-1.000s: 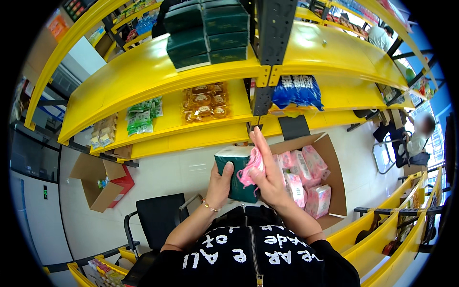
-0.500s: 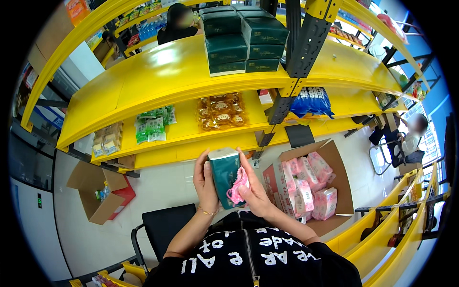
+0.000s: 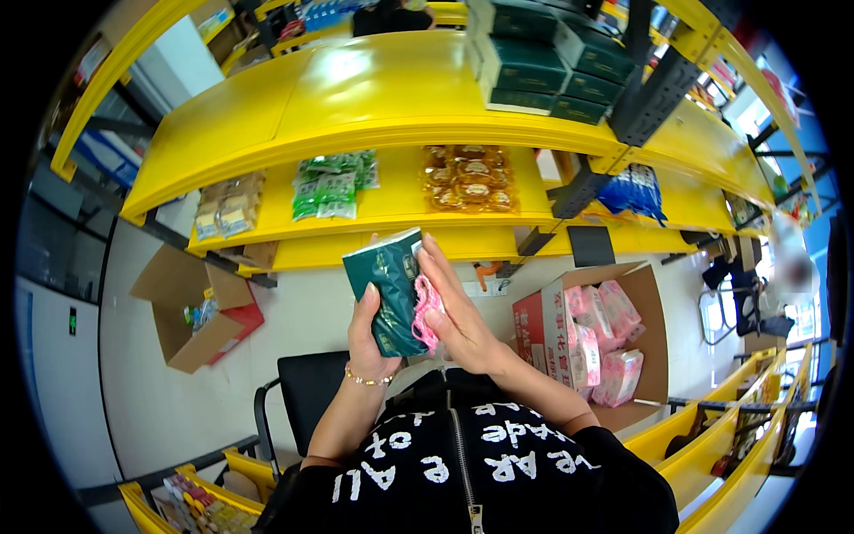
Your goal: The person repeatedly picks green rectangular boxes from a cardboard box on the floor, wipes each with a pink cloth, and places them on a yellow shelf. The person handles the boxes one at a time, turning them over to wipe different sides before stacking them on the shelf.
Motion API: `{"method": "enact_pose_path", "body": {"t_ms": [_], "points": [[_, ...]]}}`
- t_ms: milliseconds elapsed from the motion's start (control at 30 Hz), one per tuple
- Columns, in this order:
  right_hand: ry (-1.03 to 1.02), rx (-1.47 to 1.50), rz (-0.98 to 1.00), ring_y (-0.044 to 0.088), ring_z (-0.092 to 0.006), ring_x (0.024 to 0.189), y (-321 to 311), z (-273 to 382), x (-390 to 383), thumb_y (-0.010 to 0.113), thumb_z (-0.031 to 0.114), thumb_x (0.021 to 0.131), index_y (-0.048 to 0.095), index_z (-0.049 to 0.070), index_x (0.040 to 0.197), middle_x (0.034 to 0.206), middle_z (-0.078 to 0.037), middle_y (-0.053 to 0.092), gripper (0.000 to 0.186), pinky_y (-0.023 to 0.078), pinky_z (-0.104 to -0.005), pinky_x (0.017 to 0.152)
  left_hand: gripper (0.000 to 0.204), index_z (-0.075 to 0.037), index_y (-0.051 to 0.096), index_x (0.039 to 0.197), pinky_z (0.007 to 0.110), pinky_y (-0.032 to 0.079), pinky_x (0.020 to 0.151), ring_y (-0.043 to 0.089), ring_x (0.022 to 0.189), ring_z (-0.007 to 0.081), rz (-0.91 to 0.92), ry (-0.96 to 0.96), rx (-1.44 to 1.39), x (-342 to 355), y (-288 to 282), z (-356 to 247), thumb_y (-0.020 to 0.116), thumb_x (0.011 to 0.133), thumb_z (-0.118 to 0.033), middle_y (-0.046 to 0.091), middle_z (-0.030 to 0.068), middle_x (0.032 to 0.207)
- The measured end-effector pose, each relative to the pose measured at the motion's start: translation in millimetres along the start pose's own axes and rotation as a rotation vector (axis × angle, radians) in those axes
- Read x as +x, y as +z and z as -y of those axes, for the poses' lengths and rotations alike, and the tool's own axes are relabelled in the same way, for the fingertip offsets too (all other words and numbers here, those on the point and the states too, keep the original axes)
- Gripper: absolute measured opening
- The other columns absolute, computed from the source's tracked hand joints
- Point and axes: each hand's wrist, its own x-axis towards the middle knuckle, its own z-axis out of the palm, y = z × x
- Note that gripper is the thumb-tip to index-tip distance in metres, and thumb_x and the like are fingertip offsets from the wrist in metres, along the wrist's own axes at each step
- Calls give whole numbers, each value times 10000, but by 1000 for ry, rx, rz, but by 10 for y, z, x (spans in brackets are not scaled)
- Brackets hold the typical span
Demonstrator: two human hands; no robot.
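Observation:
A dark green soft tissue pack [image 3: 382,283] is held in front of my chest, tilted with its far end leaning left. My left hand [image 3: 366,336] grips its left side, thumb along the front face and the other fingers mostly hidden behind. My right hand [image 3: 470,327] presses its right side with fingers stretched along the edge. Under the right thumb is a pink, braided-looking bundle [image 3: 426,313], pinned against the pack; its exact kind is unclear. Similar dark green packs [image 3: 527,73] stand stacked on the yellow shelf [image 3: 382,93] ahead.
Lower down, the shelving holds green packets [image 3: 327,191] and amber-wrapped food [image 3: 471,182]. To the right, a carton [image 3: 656,343] contains pink packs [image 3: 616,307]. A smaller open carton [image 3: 182,334] sits on the floor at left, and a black chair [image 3: 311,392] is by my left arm.
The tissue pack has tipped leftward and risen slightly in the picture, still between both hands. My left thumb now lies across its front. The view has shifted, moving the shelves rightward.

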Motion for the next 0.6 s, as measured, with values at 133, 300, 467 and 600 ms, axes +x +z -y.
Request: {"method": "enact_pose_path", "body": {"t_ms": [133, 300, 467, 600], "points": [[-80, -175, 14, 116, -431, 1442, 118, 112, -13, 459, 304, 967, 289, -20, 1462, 1552, -241, 157, 616, 133, -487, 1151, 526, -55, 420, 1385, 408, 404, 1053, 537, 1216, 238, -2, -4, -23, -16, -53, -79, 480, 975, -380, 523, 122, 1351], [-218, -345, 0, 150, -450, 1425, -49, 209, 287, 462, 311, 954, 318, 0, 1456, 1539, -241, 197, 608, 155, -507, 1139, 567, -64, 349, 1429, 398, 405, 1059, 513, 1240, 232, 46, -142, -54, -69, -108, 35, 513, 969, -352, 490, 118, 1379], [83, 51, -114, 253, -280, 1413, -280, -8, 302, 462, 239, 992, 268, -20, 1469, 1524, -175, 271, 577, 194, -369, 1145, 597, -47, 364, 1415, 426, 422, 1049, 510, 1244, 247, 97, -121, -111, -22, 53, 156, 520, 960, -399, 484, 128, 1385], [356, 685, -167, 352, -148, 1332, -310, -165, 3, 481, 201, 1009, 248, -3, 1481, 1465, -80, 368, 565, 266, -308, 1111, 628, -54, 335, 1435, 423, 412, 1050, 510, 1234, 246, 149, 17, -64, 150, 77, 319, 461, 972, -460, 472, 126, 1393]]}}
